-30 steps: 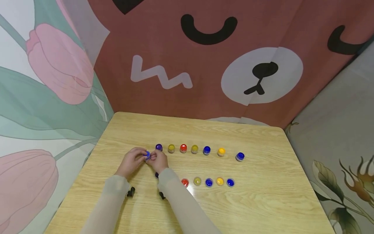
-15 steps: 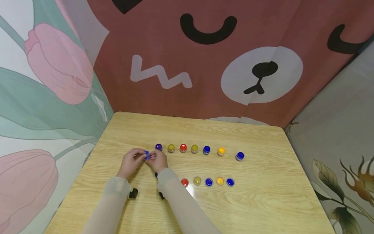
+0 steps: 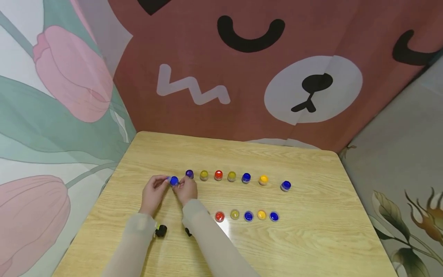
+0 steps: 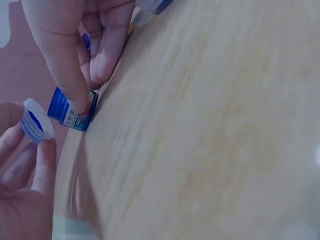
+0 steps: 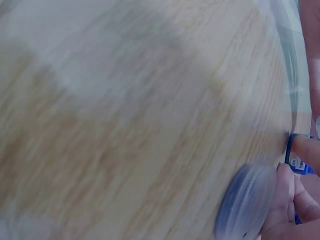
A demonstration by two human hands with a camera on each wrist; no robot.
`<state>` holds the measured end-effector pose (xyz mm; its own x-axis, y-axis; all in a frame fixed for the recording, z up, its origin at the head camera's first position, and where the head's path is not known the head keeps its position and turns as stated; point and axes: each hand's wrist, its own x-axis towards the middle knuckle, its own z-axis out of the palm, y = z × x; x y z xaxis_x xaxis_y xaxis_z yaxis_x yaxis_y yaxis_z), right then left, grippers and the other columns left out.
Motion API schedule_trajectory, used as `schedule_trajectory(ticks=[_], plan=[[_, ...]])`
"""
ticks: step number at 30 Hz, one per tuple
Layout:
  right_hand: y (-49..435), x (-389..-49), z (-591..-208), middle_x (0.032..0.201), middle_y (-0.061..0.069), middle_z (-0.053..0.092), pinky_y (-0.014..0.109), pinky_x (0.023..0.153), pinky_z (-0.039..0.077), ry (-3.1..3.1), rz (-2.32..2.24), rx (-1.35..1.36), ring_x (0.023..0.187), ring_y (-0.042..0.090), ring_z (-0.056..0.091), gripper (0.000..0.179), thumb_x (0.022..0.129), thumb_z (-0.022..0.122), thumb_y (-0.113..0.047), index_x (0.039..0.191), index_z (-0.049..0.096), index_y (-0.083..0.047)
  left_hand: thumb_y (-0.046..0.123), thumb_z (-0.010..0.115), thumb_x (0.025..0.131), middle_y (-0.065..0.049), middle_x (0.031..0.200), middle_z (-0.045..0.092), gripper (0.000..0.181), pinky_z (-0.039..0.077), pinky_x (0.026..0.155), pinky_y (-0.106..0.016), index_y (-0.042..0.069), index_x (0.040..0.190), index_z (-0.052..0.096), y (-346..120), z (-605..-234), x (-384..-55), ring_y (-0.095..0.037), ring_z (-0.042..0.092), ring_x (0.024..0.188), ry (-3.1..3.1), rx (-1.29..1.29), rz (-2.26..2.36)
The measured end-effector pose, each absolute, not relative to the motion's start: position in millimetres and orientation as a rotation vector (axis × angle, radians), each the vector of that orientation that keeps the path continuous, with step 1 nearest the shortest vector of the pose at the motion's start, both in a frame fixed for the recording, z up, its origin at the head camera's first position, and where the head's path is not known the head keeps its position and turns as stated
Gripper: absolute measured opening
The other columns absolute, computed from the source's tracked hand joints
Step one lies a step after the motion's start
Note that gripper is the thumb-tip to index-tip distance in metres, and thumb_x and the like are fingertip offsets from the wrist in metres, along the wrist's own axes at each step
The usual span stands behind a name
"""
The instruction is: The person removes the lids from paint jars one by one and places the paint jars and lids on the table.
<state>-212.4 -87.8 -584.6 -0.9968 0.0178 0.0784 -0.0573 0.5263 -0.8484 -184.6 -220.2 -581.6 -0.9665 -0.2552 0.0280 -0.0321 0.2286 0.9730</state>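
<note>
Between finger and thumb, my left hand (image 3: 152, 194) pinches a translucent lid (image 4: 37, 121) smeared blue inside, held on its side. Beside it, apart from the lid, is a small paint jar (image 3: 174, 181) full of blue paint. My right hand (image 3: 187, 189) grips this jar, which rests on the table; its printed label (image 4: 75, 119) shows in the left wrist view. A purple paint jar (image 3: 189, 174) stands just behind the right hand. Low in the right wrist view is a blurred bluish lid (image 5: 245, 202) on the table, near the right hand.
A row of open paint jars runs right from the hands: yellow-green (image 3: 204, 175), red (image 3: 218, 175), blue (image 3: 246, 177), orange (image 3: 263, 179) and others. Nearer lies a row of lids, including red (image 3: 219, 216) and orange (image 3: 261, 215). The right forearm hides part of it. Printed curtains surround the table (image 3: 311, 238).
The left hand has drawn the lid leftward off the jar, so its blue paint now shows. The right hand stays on the jar, its forearm shifted slightly left.
</note>
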Motion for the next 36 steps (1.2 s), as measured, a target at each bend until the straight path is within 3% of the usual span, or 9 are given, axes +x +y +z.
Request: schedule_trajectory(ticks=[3, 11, 18, 24, 28, 36], plan=[[-90, -211, -583, 0.066, -0.003, 0.057, 0.023, 0.056, 0.045, -2.660, 1.442, 0.017, 0.062, 0.011, 0.051, 0.026, 0.075, 0.086, -0.014, 0.074, 0.061, -0.007, 0.016, 0.066, 0.101, -0.019, 0.126, 0.066, 0.029, 0.048, 0.090, -0.009, -0.001, 0.124, 0.061, -223, -583, -179, -0.011, 0.063, 0.107, -2.330, 0.332, -1.820], [-95, -214, -579, 0.063, -0.003, 0.058, 0.027, 0.055, 0.048, -2.698, 1.416, -0.104, 0.060, 0.014, 0.054, 0.022, 0.080, 0.082, -0.012, 0.070, 0.062, -0.009, 0.018, 0.061, 0.103, -0.020, 0.131, 0.058, 0.037, 0.046, 0.094, -0.017, 0.003, 0.137, 0.061, -232, -583, -162, -0.031, 0.060, 0.118, -2.555, 0.332, -1.693], [-96, -218, -574, 0.065, 0.001, 0.066, 0.029, 0.059, 0.054, -2.706, 1.379, -0.174, 0.062, 0.018, 0.063, 0.021, 0.082, 0.082, -0.009, 0.066, 0.069, -0.009, 0.006, 0.067, 0.097, -0.021, 0.128, 0.054, 0.035, 0.051, 0.093, -0.014, -0.001, 0.131, 0.062, -228, -583, -147, -0.034, 0.060, 0.119, -2.574, 0.232, -1.737], [-98, -221, -578, 0.063, 0.000, 0.065, 0.028, 0.055, 0.051, -2.691, 1.327, -0.186, 0.059, 0.016, 0.060, 0.024, 0.083, 0.081, -0.008, 0.062, 0.069, -0.010, -0.005, 0.070, 0.092, -0.023, 0.121, 0.063, 0.028, 0.056, 0.097, -0.032, -0.006, 0.119, 0.063, -224, -584, -140, -0.037, 0.064, 0.115, -2.600, 0.092, -1.676], [-98, -222, -581, 0.061, -0.002, 0.063, 0.027, 0.053, 0.049, -2.694, 1.322, -0.178, 0.057, 0.014, 0.057, 0.025, 0.083, 0.080, -0.008, 0.061, 0.068, -0.011, -0.010, 0.071, 0.089, -0.023, 0.117, 0.063, 0.026, 0.056, 0.097, -0.037, -0.007, 0.113, 0.062, -223, -585, -135, -0.039, 0.064, 0.113, -2.616, 0.016, -1.657], [-96, -218, -585, 0.063, -0.002, 0.065, 0.024, 0.054, 0.049, -2.636, 1.335, -0.095, 0.058, 0.013, 0.059, 0.020, 0.082, 0.081, -0.007, 0.066, 0.071, -0.010, -0.005, 0.077, 0.084, -0.013, 0.111, 0.064, 0.037, 0.054, 0.097, -0.046, -0.001, 0.117, 0.060, -221, -582, -124, -0.030, 0.063, 0.106, -2.763, -0.060, -1.460]])
